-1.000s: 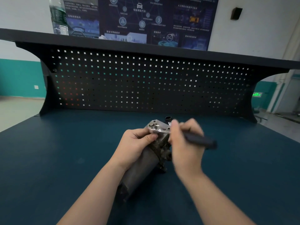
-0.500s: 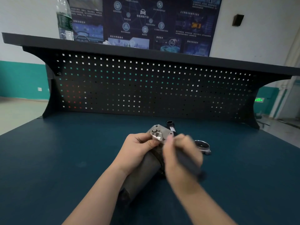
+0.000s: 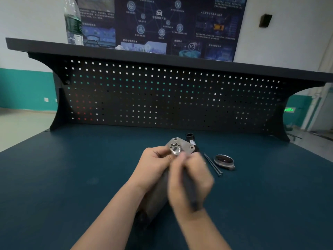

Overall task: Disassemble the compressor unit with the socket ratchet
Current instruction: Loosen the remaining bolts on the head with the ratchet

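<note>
Steadying compressor unit (image 3: 163,184) tilted on surface (image 3: 72,177), left hand (image 3: 155,166) grip wrapped near its end plate | right hand (image 3: 189,181) grip closed on socket ratchet (image 3: 189,188) handle, blurred | removed ring (image 3: 224,161) and long bolts (image 3: 212,164) parked just right, apart from the unit

Compressor (image 3: 182,147) mid-tabletop (image 3: 72,177); bolts (image 3: 212,164) then ring (image 3: 224,161) to its right; pegboard (image 3: 162,98) behind; bottle (image 3: 73,22) on shelf (image 3: 126,53).

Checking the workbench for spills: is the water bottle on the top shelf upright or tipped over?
Upright. The water bottle stands on the shelf above the pegboard, its base on the shelf; its cap is out of frame.
</note>
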{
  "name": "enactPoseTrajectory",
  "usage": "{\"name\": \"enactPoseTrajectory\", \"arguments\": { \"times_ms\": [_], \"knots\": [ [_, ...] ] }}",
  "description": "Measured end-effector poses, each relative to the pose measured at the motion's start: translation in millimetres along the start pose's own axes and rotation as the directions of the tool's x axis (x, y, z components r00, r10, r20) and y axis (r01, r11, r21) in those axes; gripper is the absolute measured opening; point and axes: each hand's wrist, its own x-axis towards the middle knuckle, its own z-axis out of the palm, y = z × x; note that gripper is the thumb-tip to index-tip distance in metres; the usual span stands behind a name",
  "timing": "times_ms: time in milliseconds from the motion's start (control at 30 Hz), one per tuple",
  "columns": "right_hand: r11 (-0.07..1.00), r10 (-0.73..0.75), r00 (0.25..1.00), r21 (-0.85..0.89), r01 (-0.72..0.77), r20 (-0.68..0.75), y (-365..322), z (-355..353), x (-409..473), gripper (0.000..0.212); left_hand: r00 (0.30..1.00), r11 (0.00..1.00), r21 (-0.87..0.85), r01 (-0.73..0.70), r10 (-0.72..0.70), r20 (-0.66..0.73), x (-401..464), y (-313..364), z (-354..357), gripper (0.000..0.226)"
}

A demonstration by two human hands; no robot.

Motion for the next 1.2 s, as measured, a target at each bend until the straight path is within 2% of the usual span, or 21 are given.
{"name": "enactPoseTrajectory", "arguments": {
  "times_ms": [67,167,200,233,267,333,367,433,467,533,600,667,733,767,833,933,1033,1067,1100,1133,1200],
  "knots": [
    [0.955,-0.199,0.978,-0.21,0.209,0.068,-5.3,11.7,-16.9,0.036,0.995,0.992,-0.085,0.098,-0.1,-0.019,1.3,-1.0,-1.8,0.01],
    [0.979,-0.178,0.974,-0.074,0.19,0.142,6.8,-4.5,-1.6,0.031,0.999,1.0,0.0,0.02,-0.02,0.024,0.6,0.3,-5.6,0.014],
    [0.994,-0.106,0.98,0.04,0.101,0.167,12.3,-13.5,9.6,0.03,0.999,0.998,0.052,-0.024,0.022,0.046,-1.1,2.6,-5.4,0.013],
    [0.985,0.035,0.976,0.159,-0.07,0.214,17.3,-23.9,22.9,0.031,0.998,0.995,0.083,-0.052,0.048,0.051,-1.5,3.8,-4.0,0.013],
    [0.908,0.238,0.926,0.272,-0.319,0.291,21.4,-31.4,36.4,0.033,0.997,0.993,0.098,-0.067,0.063,0.046,-1.3,4.2,-3.0,0.014],
    [0.571,0.488,0.741,0.474,-0.67,0.461,31.2,-37.5,53.7,0.036,0.995,0.99,0.105,-0.094,0.089,0.051,-2.0,5.3,-2.0,0.017],
    [0.428,0.538,0.678,0.53,-0.732,0.501,36.6,-38.0,56.6,0.037,0.994,0.989,0.105,-0.1,0.095,0.058,-2.0,5.5,-2.1,0.021],
    [0.339,0.607,0.638,0.572,-0.747,0.474,40.0,-36.3,53.9,0.037,0.992,0.988,0.113,-0.106,0.098,0.077,-1.8,6.4,-1.6,0.028],
    [0.371,0.634,0.651,0.574,-0.73,0.418,37.6,-33.8,49.9,0.037,0.991,0.987,0.113,-0.111,0.102,0.084,-1.9,6.4,-1.0,0.029],
    [0.602,0.621,0.753,0.484,-0.635,0.217,26.5,-25.7,32.9,0.036,0.993,0.987,0.119,-0.109,0.101,0.068,-1.2,5.1,0.2,0.024],
    [0.887,0.399,0.917,0.251,-0.387,0.0,11.3,-12.6,6.7,0.033,0.996,0.989,0.118,-0.085,0.081,0.04,-1.2,3.4,0.5,0.016],
    [0.999,0.038,0.999,-0.027,-0.037,0.022,-4.4,-2.9,-12.1,0.034,0.998,0.994,0.088,-0.058,0.056,0.028,-3.0,1.0,-0.4,0.019],
    [0.997,-0.074,0.989,-0.025,0.078,0.128,-2.8,-7.4,-3.3,0.036,0.998,0.998,0.044,-0.054,0.052,0.03,-4.3,2.4,-1.3,0.012],
    [0.996,-0.039,0.982,0.081,0.024,0.185,2.1,-14.3,9.3,0.034,0.998,0.997,0.041,-0.062,0.061,0.036,-4.4,3.7,-1.8,0.01],
    [0.943,0.117,0.918,0.248,-0.223,0.38,15.8,-27.5,41.0,0.033,0.996,0.996,0.049,-0.079,0.077,0.045,-3.9,7.2,-2.5,0.015],
    [0.732,0.357,0.72,0.301,-0.611,0.595,32.5,-33.5,69.7,0.034,0.997,0.997,0.028,-0.073,0.072,0.029,-2.2,8.9,-1.8,0.019],
    [0.351,0.55,0.623,0.523,-0.777,0.556,39.4,-29.6,68.0,0.036,0.996,0.994,0.061,-0.093,0.092,0.013,-1.1,7.2,3.9,0.018],
    [0.331,0.617,0.625,0.563,-0.757,0.478,37.1,-28.1,61.1,0.036,0.995,0.992,0.07,-0.103,0.102,0.007,-0.6,6.7,5.8,0.019],
    [0.392,0.647,0.654,0.565,-0.726,0.391,34.4,-26.1,52.3,0.037,0.994,0.991,0.078,-0.112,0.113,-0.003,0.1,6.3,6.7,0.018],
    [0.561,0.622,0.728,0.485,-0.671,0.287,30.2,-24.1,39.2,0.037,0.993,0.989,0.086,-0.117,0.119,-0.013,0.3,6.3,6.9,0.017],
    [0.861,0.407,0.892,0.244,-0.447,0.196,16.0,-14.9,11.1,0.033,0.995,0.991,0.097,-0.097,0.1,-0.026,-0.2,4.9,5.2,0.012]
  ]
}}
